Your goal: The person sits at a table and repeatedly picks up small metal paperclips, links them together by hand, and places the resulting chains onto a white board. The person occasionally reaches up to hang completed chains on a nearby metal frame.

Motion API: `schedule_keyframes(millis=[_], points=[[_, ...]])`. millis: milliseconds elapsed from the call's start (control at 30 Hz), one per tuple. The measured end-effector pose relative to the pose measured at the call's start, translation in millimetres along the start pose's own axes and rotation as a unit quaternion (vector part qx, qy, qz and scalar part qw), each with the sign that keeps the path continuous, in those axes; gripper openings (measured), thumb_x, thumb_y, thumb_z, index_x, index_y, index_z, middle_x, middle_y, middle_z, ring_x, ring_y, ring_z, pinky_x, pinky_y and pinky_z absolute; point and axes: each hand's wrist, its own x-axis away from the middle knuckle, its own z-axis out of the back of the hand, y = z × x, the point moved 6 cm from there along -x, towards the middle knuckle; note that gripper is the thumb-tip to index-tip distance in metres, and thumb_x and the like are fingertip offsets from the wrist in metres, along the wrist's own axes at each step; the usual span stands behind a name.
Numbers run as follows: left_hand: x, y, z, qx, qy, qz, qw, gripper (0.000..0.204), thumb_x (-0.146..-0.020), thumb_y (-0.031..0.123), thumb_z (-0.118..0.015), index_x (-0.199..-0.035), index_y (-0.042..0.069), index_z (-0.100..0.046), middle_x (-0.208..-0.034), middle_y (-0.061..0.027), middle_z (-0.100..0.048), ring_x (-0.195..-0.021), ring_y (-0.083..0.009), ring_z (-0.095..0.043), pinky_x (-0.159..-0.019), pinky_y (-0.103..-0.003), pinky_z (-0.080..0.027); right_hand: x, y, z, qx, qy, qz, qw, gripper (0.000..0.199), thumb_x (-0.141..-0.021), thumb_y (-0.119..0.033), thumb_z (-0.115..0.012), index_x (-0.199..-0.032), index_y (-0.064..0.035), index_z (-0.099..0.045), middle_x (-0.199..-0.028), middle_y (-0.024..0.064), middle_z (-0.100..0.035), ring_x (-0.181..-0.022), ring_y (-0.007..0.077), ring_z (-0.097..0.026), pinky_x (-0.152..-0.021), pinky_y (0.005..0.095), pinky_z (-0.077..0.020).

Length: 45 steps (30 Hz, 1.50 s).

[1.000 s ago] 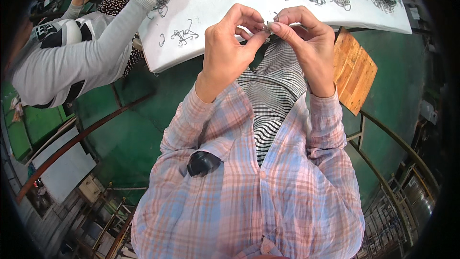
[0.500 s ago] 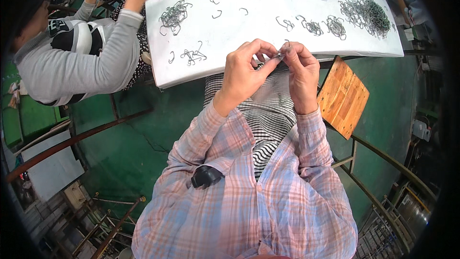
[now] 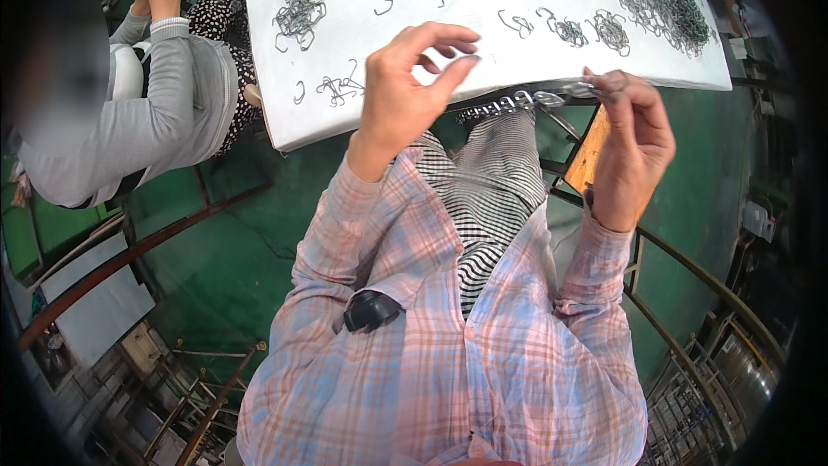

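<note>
My right hand (image 3: 634, 145) is off the table's front edge, thumb and fingers pinched on shiny metal links (image 3: 580, 89). A row of similar bright links (image 3: 498, 105) trails left from there along the table edge above my lap; motion blurs it, so I cannot tell whether all of it is joined. My left hand (image 3: 404, 91) hovers over the near edge of the white table (image 3: 483, 56), thumb and fingers apart with nothing between them. Bent wire hooks (image 3: 341, 89) lie on the table left of that hand. Small piles of hooks (image 3: 566, 31) and links (image 3: 611, 32) lie beyond my hands.
A large heap of metal pieces (image 3: 677, 17) covers the table's right side, and another pile of hooks (image 3: 302, 15) is at the left. A co-worker in a grey sleeve (image 3: 168, 78) sits at the left. A wooden board (image 3: 588, 155) stands below the table edge, partly behind my right hand.
My hands were together over a small metal piece; now they are apart. The right has moved right with the links, the left slightly left and has let go. The co-worker's hands drew together.
</note>
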Motion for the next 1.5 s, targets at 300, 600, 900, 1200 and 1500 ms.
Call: schedule_keyframes(millis=[300, 600, 900, 1200, 1500], points=[[-2.0, -23.9, 12.2, -0.029, 0.021, 0.052, 0.998, 0.013, -0.086, 0.001, -0.069, -0.097, 0.004, -0.074, -0.093, -0.0028, -0.074, -0.081, -0.0091, -0.066, -0.067, -0.024, -0.05, -30.0, -62.3, 27.7, 0.064, -0.001, 0.088, 0.994, 0.005, -0.095, 0.0, -0.058, -0.096, 0.0042, -0.06, -0.097, 0.0156, -0.065, -0.097, 0.0246, -0.064, -0.095, 0.0508, -0.0529], [-60.5, -92.7, -11.0, -0.086, 0.011, 0.082, 0.993, 0.014, -0.086, 0.004, -0.067, -0.096, 0.006, -0.076, -0.092, -0.0059, -0.074, -0.075, -0.0118, -0.067, -0.064, -0.024, -0.052, -19.9, -26.1, 7.8, 0.077, 0.045, 0.031, 0.996, 0.003, -0.092, 0.002, -0.063, -0.093, 0.0038, -0.061, -0.096, 0.0118, -0.064, -0.095, 0.0229, -0.066, -0.099, 0.0417, -0.0507], [-196.8, -125.2, -176.4, -0.146, -0.096, -0.078, 0.982, 0.014, -0.084, 0.008, -0.068, -0.094, 0.005, -0.076, -0.092, -0.0153, -0.072, -0.082, -0.0292, -0.069, -0.077, -0.039, -0.054, -17.2, -22.0, 7.8, 0.071, 0.038, 0.034, 0.996, 0.008, -0.085, 0.007, -0.065, -0.089, 0.0022, -0.061, -0.093, 0.0128, -0.065, -0.091, 0.0242, -0.066, -0.099, 0.0473, -0.048], [-247.8, -151.4, -271.3, -0.237, -0.083, 0.002, 0.968, 0.025, -0.076, 0.011, -0.077, -0.098, 0.001, -0.072, -0.102, -0.017, -0.068, -0.097, -0.032, -0.066, -0.084, -0.041, -0.053, 5.3, 26.9, -2.7, 0.103, -0.036, -0.028, 0.994, 0.008, -0.08, 0.008, -0.066, -0.084, 0.0028, -0.064, -0.087, 0.0131, -0.069, -0.087, 0.0251, -0.068, -0.093, 0.0442, -0.0526], [-80.9, -75.3, -116.5, 0.113, -0.165, 0.218, 0.955, 0.02, -0.083, 0.003, -0.073, -0.102, -0.004, -0.072, -0.089, -0.0092, -0.072, -0.079, -0.0127, -0.066, -0.073, -0.027, -0.053, 27.0, 73.9, -19.2, 0.082, -0.062, -0.082, 0.991, 0.009, -0.08, 0.009, -0.067, -0.084, 0.0025, -0.063, -0.087, 0.0134, -0.068, -0.082, 0.0262, -0.067, -0.088, 0.0402, -0.0535]])
